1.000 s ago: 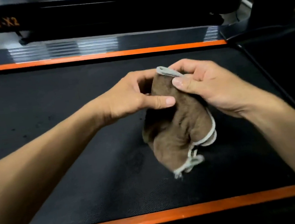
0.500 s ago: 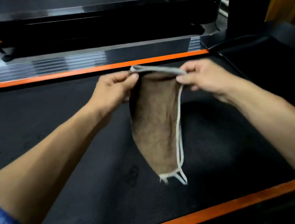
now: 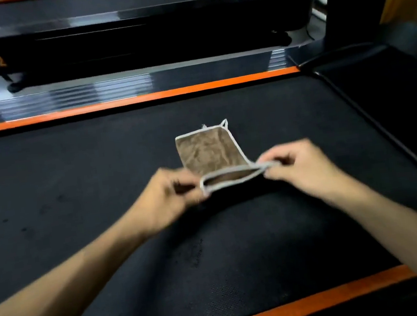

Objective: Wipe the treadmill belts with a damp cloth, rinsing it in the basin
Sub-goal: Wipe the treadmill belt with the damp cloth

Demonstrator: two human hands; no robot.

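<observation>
Both hands, left hand [image 3: 172,196] and right hand [image 3: 301,170], are pinching the brown cloth's [image 3: 209,152] near edge, spreading it mid-belt [image 3: 108,249]; wiping here looks barely started, no basin showing.

Cloth [image 3: 208,152]: brown, pale-edged, folded double, spread over belt. Treadmill belt [image 3: 73,174]: black, textured, orange side strips.
</observation>
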